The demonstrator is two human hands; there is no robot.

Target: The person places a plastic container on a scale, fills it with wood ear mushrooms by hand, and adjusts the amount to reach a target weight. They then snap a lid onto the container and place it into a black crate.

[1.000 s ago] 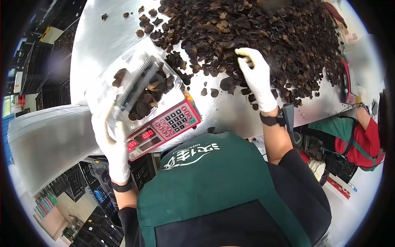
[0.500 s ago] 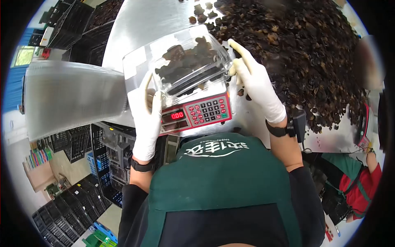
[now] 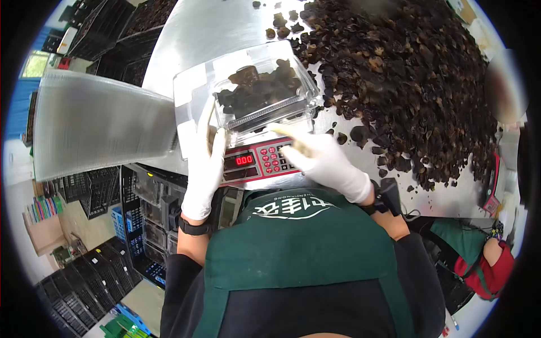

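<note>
A clear plastic clamshell box (image 3: 265, 114) with dark wood-ear-like pieces (image 3: 256, 87) inside sits over the platform of a red-fronted digital scale (image 3: 243, 160), whose display reads 0.00. White gloves cover both of my hands. My left hand (image 3: 207, 158) grips the box's front left corner, forefinger along its side and thumb by the front. Along the front rim, my right hand (image 3: 321, 160) has its forefinger at the plastic edge, with the thumb lower, over the keypad. Its other fingers are curled and partly hidden.
A large heap of dark fungus pieces (image 3: 400, 84) covers the right of the metal table (image 3: 194, 28). Left of the scale stands a tall stack of clear plastic lids or trays (image 3: 104, 124). Black crates (image 3: 84, 281) stand lower left. Another person in red (image 3: 496, 270) is at right.
My right hand has left the box's right side and come down and left to its front rim. My left hand stays at the left corner. The other person's arm has shifted.
</note>
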